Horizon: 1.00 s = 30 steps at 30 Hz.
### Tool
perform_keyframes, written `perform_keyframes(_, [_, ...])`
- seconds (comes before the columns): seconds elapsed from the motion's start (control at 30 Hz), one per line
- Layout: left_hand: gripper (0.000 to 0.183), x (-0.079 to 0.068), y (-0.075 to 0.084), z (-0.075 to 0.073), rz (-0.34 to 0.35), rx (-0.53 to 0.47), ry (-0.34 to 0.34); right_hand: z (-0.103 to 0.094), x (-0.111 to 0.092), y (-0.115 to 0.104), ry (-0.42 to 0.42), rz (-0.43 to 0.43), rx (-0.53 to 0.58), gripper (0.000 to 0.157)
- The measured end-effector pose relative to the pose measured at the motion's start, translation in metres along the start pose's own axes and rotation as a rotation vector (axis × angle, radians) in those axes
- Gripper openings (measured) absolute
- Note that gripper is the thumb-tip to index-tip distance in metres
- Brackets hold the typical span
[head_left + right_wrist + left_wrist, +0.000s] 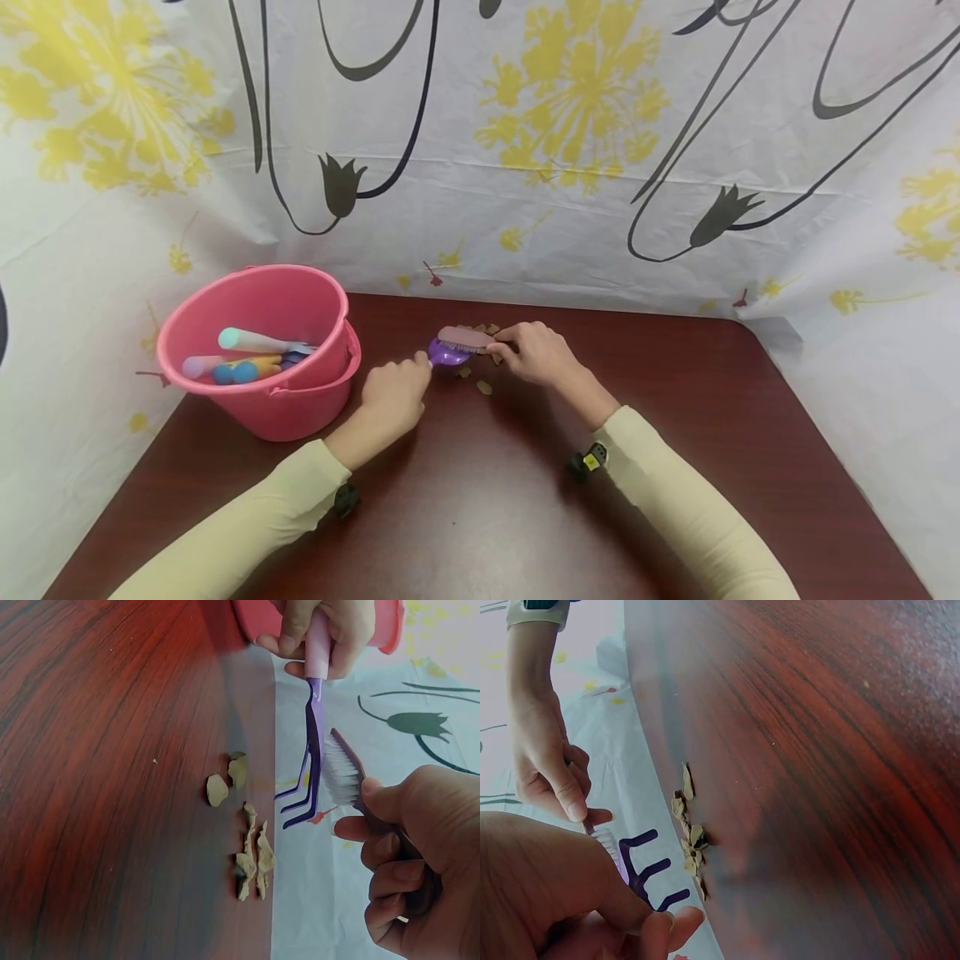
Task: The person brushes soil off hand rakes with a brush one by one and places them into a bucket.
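My left hand [393, 398] grips the pale pink handle of a purple hand rake [314, 727], whose bent tines point down over the table. In my right hand [538, 354] is a small brush [341, 774], gripped by its dark handle. Its white bristles are against the purple metal of the rake, on the side away from the tines. Below the two tools, dried leaf pieces [245, 864] lie scattered on the table; a rounder pale leaf [217, 790] lies a little apart. In the left wrist view my left hand hides the rake's handle.
To the left stands a pink bucket [300, 417] with several tools with coloured handles [255, 341] leaning inside. The dark reddish table [465, 517] runs back to a white printed cloth [465, 200], which hangs behind and at both sides.
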<state>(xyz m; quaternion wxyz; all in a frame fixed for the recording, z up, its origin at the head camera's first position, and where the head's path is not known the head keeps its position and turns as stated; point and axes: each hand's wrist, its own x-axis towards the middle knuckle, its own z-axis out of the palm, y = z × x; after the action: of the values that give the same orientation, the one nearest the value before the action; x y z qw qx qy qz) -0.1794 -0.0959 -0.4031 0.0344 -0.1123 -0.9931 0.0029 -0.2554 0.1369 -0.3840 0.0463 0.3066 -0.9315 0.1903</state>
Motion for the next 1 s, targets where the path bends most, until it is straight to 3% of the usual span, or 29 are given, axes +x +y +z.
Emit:
perform_keyframes(0.3, [0.047,0.001,0.002,0.001,0.007,0.012,-0.002,0.001,-0.003,0.01,0.035,0.006,-0.015,0.027])
perform_keyframes(0.5, [0.047,0.001,0.004,0.002,0.004,0.006,-0.008,0.002,-0.005,0.019,0.045,0.049,-0.016,0.03])
perform_keyframes(0.73, [0.05,-0.001,-0.001,0.003,-0.016,0.01,0.003,0.001,-0.008,0.035,0.121,0.11,0.003,0.032])
perform_keyframes(1.0, [0.05,-0.001,-0.004,0.003,-0.013,0.004,0.002,-0.003,-0.015,0.044,0.145,0.127,0.033,0.03])
